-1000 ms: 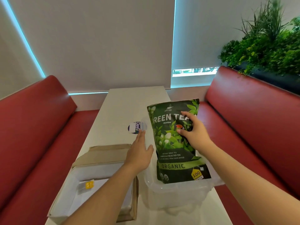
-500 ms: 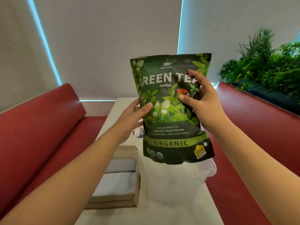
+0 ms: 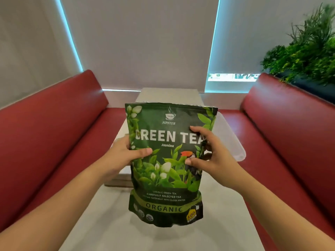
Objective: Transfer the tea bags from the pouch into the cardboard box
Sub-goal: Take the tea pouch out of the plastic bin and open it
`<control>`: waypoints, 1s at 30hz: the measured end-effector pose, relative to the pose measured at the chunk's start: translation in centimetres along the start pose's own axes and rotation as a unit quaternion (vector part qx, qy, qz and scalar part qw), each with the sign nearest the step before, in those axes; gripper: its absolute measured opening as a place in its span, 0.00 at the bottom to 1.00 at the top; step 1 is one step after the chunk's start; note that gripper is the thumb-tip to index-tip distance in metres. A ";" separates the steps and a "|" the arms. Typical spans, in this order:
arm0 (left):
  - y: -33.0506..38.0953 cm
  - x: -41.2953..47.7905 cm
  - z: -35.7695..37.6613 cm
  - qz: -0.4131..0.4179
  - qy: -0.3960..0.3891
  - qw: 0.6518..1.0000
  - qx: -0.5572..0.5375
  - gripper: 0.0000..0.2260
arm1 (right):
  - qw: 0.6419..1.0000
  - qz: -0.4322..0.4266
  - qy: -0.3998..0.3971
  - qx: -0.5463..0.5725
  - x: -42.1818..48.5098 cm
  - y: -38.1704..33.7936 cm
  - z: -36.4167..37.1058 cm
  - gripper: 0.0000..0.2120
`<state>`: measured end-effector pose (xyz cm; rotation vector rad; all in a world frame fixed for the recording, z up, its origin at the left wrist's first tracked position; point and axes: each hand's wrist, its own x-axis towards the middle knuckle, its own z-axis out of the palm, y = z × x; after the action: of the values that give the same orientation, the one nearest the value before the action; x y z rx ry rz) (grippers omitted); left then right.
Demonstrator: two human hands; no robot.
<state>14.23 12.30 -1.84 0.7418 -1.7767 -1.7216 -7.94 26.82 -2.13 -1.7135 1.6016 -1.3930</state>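
The dark green tea pouch [image 3: 165, 165], printed "GREEN TEA Jasmine", hangs upright above the near part of the white table [image 3: 112, 223]. My left hand [image 3: 125, 153] grips its left edge, thumb across the front. My right hand [image 3: 208, 158] holds its right edge, fingers spread over the print. Its top looks closed. Behind the pouch, only a strip of the cardboard box [image 3: 119, 176] shows past my left wrist; its inside is hidden. No tea bags are visible.
A clear plastic tub [image 3: 233, 144] stands on the table behind the pouch to the right. Red padded benches [image 3: 54, 134] run along both sides of the table. A green plant [image 3: 306, 57] sits above the right bench back. Window blinds close off the far end.
The pouch came up out of the plastic tub, my left hand took hold of its left side, and both hands have brought it down and toward me over the table.
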 end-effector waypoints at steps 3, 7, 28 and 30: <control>-2.1 -1.2 -0.1 -0.020 -0.005 1.000 0.002 0.25 | 0.999 0.005 -0.021 -0.024 -0.9 0.9 0.9 0.35; -4.2 -2.1 0.6 -0.051 0.038 0.998 0.001 0.20 | 0.996 0.009 -0.036 -0.077 -1.9 1.7 1.6 0.34; 1.7 -4.3 -3.1 -0.007 -0.104 0.972 0.213 0.13 | 0.992 0.021 0.059 -0.110 -2.7 2.7 2.9 0.10; 3.2 -4.4 -2.8 -0.027 -0.147 0.951 0.272 0.23 | 0.992 0.018 0.055 -0.111 -2.4 2.4 3.5 0.11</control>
<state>19.30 13.58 1.35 0.7847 -2.5115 -1.4335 -5.84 27.27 -6.48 -1.7451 1.9006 -1.3558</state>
